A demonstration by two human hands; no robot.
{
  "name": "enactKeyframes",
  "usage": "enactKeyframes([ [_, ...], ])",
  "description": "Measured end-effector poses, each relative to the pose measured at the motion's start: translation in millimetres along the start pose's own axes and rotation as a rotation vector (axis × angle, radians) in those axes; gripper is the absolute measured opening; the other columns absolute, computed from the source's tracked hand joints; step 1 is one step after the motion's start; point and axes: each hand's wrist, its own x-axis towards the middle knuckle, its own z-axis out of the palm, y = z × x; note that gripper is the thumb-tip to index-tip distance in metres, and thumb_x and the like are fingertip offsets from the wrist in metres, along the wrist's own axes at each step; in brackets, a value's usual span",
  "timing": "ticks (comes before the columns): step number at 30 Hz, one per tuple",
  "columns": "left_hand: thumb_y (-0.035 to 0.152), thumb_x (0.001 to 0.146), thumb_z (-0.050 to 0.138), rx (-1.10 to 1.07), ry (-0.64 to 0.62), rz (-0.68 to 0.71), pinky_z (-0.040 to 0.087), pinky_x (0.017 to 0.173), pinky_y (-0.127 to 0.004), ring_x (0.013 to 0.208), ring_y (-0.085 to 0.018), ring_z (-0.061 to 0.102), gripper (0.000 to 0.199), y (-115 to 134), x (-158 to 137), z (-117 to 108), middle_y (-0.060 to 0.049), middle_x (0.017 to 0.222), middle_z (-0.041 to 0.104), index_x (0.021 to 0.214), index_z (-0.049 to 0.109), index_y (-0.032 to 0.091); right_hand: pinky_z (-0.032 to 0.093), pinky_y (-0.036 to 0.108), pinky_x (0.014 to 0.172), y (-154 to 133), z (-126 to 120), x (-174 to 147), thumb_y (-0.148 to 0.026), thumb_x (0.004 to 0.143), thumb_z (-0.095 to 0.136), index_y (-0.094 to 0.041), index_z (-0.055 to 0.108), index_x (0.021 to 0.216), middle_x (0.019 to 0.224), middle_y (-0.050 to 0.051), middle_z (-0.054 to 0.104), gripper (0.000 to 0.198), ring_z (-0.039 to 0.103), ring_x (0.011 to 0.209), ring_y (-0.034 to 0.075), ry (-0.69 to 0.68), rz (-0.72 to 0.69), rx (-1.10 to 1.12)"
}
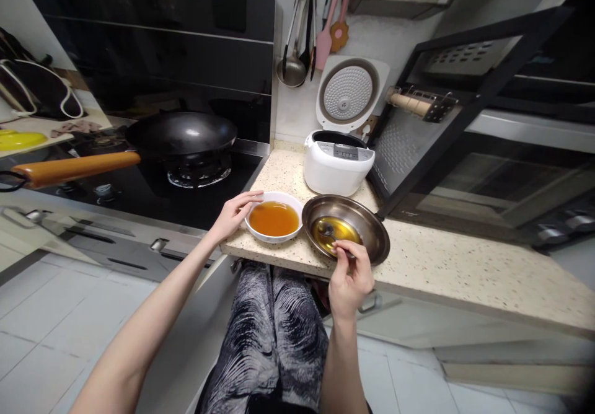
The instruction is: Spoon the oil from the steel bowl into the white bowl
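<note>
A white bowl (274, 238) of amber-brown liquid stands near the counter's front edge. My left hand (236, 214) rests on its left rim, fingers stretched out along the edge. Just to the right sits a wide metal bowl (374, 231) with yellow, oily-looking liquid in the bottom. Over its front rim, my right hand (352, 271) pinches the handle of a spoon (326, 230). The spoon's head dips into the yellow liquid; most of its handle is hidden by my fingers.
Behind the bowls, a white rice cooker (337, 169) stands with its lid up. On the stove at left is a black wok (181, 135), its wooden handle (79, 169) reaching toward the front. A black-framed rack with an oven (506, 184) borders the counter (465, 271) at right. Utensils hang on the wall.
</note>
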Motion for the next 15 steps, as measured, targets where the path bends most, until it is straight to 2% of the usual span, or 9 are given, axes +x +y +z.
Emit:
enactKeyframes([
  [7, 0.039, 0.102, 0.051, -0.003, -0.001, 0.001, 0.044, 0.118, -0.051, 0.132, -0.030, 0.063, 0.034, -0.8, -0.1, 0.1, -0.012, 0.139, 0.069, 0.111, 0.079, 0.021, 0.058, 0.030, 0.078, -1.7, -5.7, 6.8, -0.006, 0.097, 0.051, -0.022, 0.066, 0.107, 0.092, 0.003, 0.071, 0.025, 0.069, 0.087, 0.016, -0.191, -0.137, -0.028],
  [15, 0.037, 0.102, 0.051, -0.002, -0.001, 0.005, 0.044, 0.117, -0.051, 0.132, -0.029, 0.063, 0.034, -1.6, 0.1, 0.2, -0.012, 0.139, 0.069, 0.112, 0.079, 0.020, 0.058, 0.031, 0.076, 1.0, -6.2, 6.4, -0.004, 0.097, 0.049, -0.022, 0.066, 0.110, 0.091, 0.003, 0.070, 0.028, 0.069, 0.087, 0.017, -0.191, -0.186, -0.038],
])
